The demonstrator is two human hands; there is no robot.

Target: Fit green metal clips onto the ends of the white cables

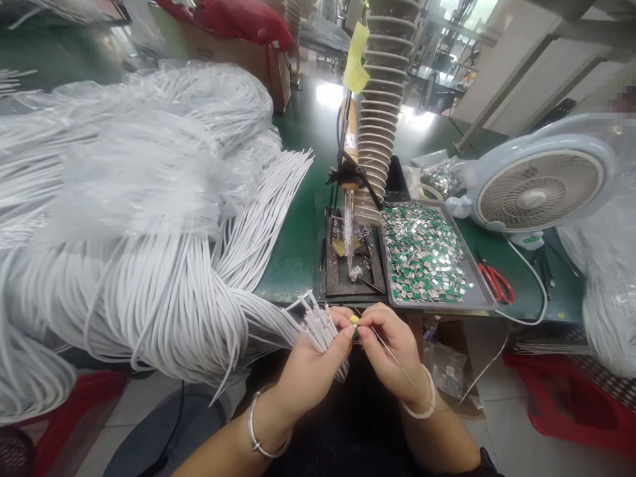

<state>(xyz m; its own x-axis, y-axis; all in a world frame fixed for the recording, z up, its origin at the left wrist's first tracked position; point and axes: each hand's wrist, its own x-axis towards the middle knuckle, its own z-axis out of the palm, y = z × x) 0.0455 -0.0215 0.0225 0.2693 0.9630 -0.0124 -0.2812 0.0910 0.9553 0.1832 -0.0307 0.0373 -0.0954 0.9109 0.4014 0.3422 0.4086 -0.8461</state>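
Far L: the big white cable heap (pixel 189 285) hangs over the tabletop (pixel 291 252) edge; its weight could drag on what you hold if it slides. Your L hand (pixel 313 368) is wrapped round a cable bundle (pixel 318 328), tips up; grip too loose & the ends may fan out, too tight & they may bend. Just beyond, approx. center, the soldering iron (pixel 349 218) points down over its stand (pixel 342 288); if hot (can't tell), reaching fwd w/o looking might burn fingers or cable jackets. The small yellow piece (pixel 354 319) sits where your fingertips meet, below the tabletop edge; a slip could drop it on your lap. Your R hand (pixel 392 348) pinches at it, thumb & index closed; the thin wire (pixel 397 363) runs across that hand, so an elbow move could snag it. Far R: your sleeve might tip the tray (pixel 437 305) of green boards (pixel 422 252), esp. w/ its front edge right at the brink.
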